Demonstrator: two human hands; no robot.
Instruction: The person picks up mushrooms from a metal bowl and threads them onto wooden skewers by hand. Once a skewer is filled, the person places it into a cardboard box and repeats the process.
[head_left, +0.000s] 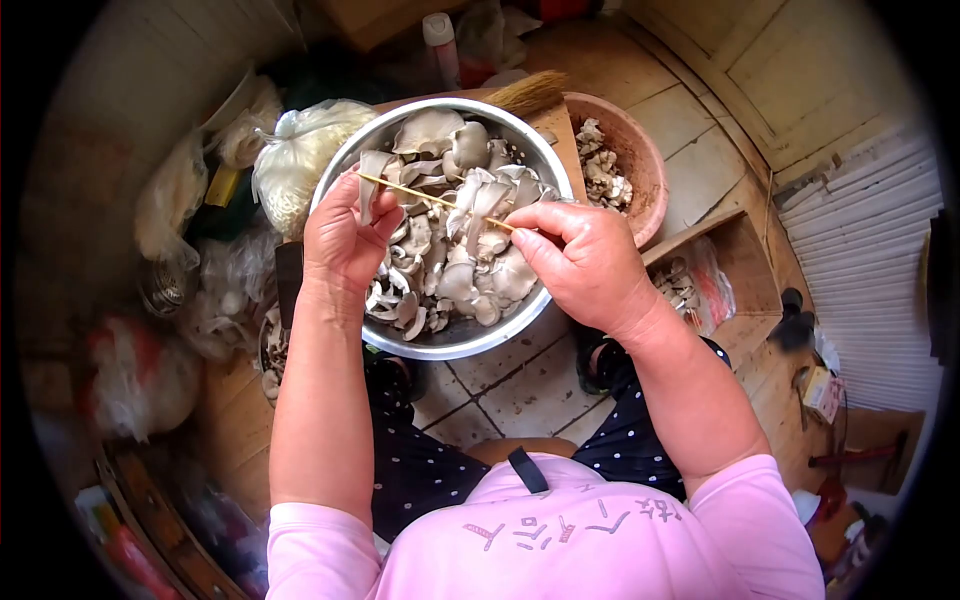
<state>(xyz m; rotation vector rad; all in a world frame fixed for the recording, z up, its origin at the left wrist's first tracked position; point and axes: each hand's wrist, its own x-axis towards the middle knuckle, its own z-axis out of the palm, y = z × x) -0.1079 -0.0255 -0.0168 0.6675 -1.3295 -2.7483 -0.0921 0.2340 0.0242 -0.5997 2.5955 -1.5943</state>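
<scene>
A wide metal bowl (450, 351) full of grey-white mushrooms (455, 280) stands in front of me. Over its left rim, my left hand (348, 228) holds a pale grey mushroom piece (372, 185) between thumb and fingers. My right hand (580, 258) pinches a thin yellowish stick (425, 194) over the right part of the bowl. The stick slants up to the left, and its far tip meets the mushroom piece at my left hand. Whether the tip pierces the piece, I cannot tell.
A pink-brown basin (652, 180) with mushroom scraps is at the right, behind an open box (750, 255). Plastic bags (300, 160) crowd the left. A straw brush (530, 92) and a spray can (441, 50) lie beyond the bowl.
</scene>
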